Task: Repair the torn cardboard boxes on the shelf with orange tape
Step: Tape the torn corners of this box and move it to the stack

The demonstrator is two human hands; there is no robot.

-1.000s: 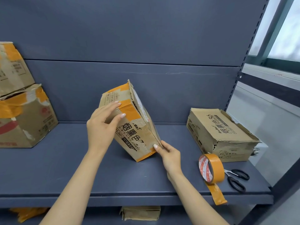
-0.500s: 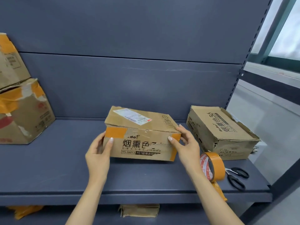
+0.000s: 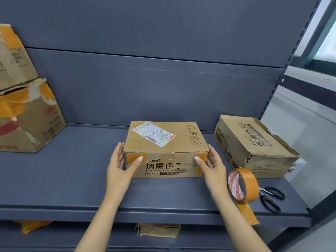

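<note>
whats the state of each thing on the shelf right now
middle box: flat, closed, orange tape on both front corners
left hand: open, against its left end
right hand: open, against its right end
right box: torn, untaped
tape roll: upright, loose strip hanging
scissors: lying closed

black scissors [image 3: 271, 198] (far right), window [image 3: 325, 42]

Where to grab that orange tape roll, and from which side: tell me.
Grip the orange tape roll across its band at the top, coming from above with the right hand. It stands on edge on the shelf, open core facing left, its loose tail hanging over the front edge.
</note>
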